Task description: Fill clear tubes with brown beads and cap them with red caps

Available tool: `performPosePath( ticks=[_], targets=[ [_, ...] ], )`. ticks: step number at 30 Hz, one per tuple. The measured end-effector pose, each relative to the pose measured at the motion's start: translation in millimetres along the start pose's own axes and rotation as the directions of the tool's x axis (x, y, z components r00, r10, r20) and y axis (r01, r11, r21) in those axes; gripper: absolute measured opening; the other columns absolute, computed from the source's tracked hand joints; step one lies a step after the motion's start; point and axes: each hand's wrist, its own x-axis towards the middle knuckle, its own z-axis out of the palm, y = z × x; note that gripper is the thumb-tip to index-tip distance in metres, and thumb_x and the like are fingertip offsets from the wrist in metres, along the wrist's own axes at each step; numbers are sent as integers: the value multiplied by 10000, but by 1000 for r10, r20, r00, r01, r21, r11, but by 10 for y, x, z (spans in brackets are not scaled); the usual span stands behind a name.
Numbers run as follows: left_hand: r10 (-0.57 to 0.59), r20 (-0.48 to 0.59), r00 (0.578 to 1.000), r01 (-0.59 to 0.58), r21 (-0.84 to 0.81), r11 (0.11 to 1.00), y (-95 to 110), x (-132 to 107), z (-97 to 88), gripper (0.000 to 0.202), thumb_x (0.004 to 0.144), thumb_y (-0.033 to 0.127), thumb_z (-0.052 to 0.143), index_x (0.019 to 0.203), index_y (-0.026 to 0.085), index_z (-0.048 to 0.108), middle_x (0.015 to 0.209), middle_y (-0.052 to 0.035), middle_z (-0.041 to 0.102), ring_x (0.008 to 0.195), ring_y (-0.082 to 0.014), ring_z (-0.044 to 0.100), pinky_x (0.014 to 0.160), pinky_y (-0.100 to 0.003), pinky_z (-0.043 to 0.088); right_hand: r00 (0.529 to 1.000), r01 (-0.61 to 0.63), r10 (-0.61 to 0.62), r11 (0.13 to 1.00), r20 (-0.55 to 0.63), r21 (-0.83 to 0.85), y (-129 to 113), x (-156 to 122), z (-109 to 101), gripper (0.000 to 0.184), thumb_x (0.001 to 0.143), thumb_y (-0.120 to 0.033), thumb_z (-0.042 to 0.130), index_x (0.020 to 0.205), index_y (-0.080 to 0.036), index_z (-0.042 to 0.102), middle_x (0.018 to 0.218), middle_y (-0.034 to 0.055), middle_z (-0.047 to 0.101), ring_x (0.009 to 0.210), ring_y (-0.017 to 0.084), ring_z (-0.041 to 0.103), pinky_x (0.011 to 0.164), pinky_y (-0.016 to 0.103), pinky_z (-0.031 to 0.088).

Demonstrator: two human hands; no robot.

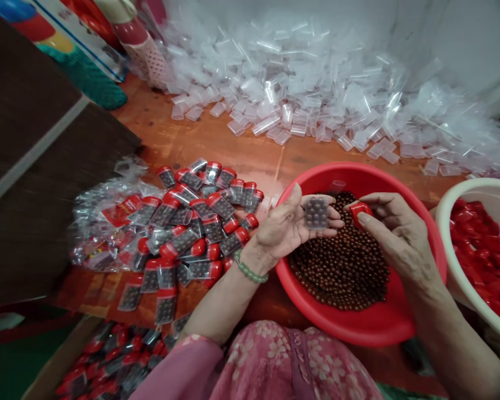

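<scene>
Clear case (316, 213) of dark balls, uncapped, with red cap (360, 211)

Item 1: the clear case. Flat, see-through, packed with round brown balls; no cap shows on it. Location: across the fingers of the left hand (288, 222), above the red basin (354, 329). Hand state: palm up, fingers spread out flat, thumb raised and clear; the case rests there, unclasped. Handling, as judged: light, thin-walled and fairly stiff, smooth enough to slide on a tilted palm; the contents could roll out if it tips. Best hold: the two narrow side edges, between thumb and fingers, without a hard squeeze on the broad faces. Which end is open cannot be told.

Item 2: the red cap. Small, glossy, apparently moulded plastic. Location: pinched between thumb and fingers of the right hand (394, 236), just beside the case but apart from it. Handling, as judged: very light, firm, slick; best taken by its outer sides, leaving the mouth free.

Item 3: loose brown balls (341, 278), heaped in the basin below both hands. Shiny; likely quick to roll.

Item 4: red caps (479, 255), many, in a white tub (443, 233) to the right.

Item 5: capped cases (219, 205), filled, piled on the surface (150, 128) to the left, near a crumpled plastic bag (92, 214).

Item 6: clear cases without caps (291, 116), a broad heap along the far side.
</scene>
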Motion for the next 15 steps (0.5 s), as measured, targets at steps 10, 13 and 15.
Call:
performPosePath(
  ticks=[10,13,15],
  targets=[
    [50,73,996,-62,171,983,-113,-178,141,340,850,364,804,1128,184,725,1005,-69,747,973,-187,732,916,-316,585,987,73,-51,987,-149,145,80,30,-38,229,945,-361,679,1152,-263,670,1037,30,759,872,162,724,773,296,606],
    [113,48,992,-122,268,956,-135,-184,152,293,869,312,793,1130,198,724,1020,-54,747,973,-153,721,924,-279,573,992,41,-18,980,-122,195,47,32,-37,225,940,-364,681,1135,-254,669,947,16,761,747,146,723,675,278,614],
    [146,67,987,-160,335,928,-126,-169,155,275,895,275,765,1158,212,718,1050,-55,751,999,-144,712,946,-271,562,995,39,-19,978,-99,207,18,31,-34,226,934,-350,686,1135,-248,673,923,11,761,704,138,723,653,269,615]
  ],
)
